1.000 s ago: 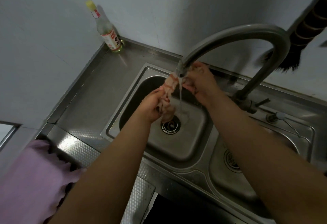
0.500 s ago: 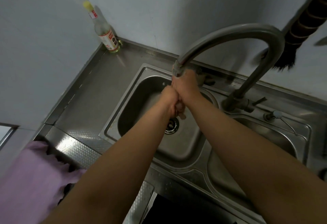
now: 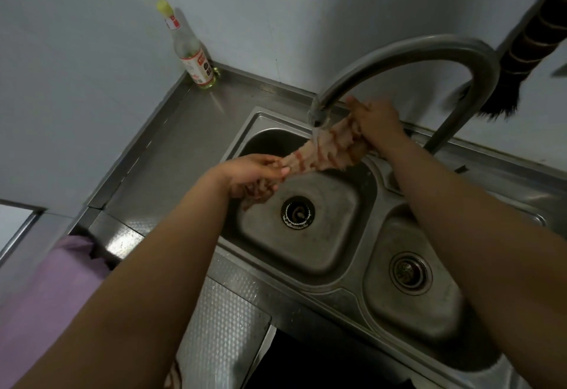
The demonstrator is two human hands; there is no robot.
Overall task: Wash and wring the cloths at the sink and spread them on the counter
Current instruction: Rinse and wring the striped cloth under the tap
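Observation:
A pale cloth with red stripes (image 3: pixel 325 150) is stretched in a twisted roll over the left basin of the steel sink (image 3: pixel 267 118). My left hand (image 3: pixel 254 173) grips its lower end, and a tail of cloth hangs below the fist. My right hand (image 3: pixel 372 123) grips the upper end behind the spout. Water runs from the curved tap (image 3: pixel 399 51) onto the middle of the cloth.
A glass bottle with a yellow cap (image 3: pixel 191 57) stands in the counter's back left corner. A purple cloth (image 3: pixel 46 293) hangs at the lower left over the counter (image 3: pixel 190 149) edge. A dark brush (image 3: pixel 527 51) hangs on the wall at the right. The right basin (image 3: pixel 411 272) holds only its drain.
The hands were pressed together under the spout half a second ago. Now they have pulled apart, drawing the cloth out into a long roll under the water.

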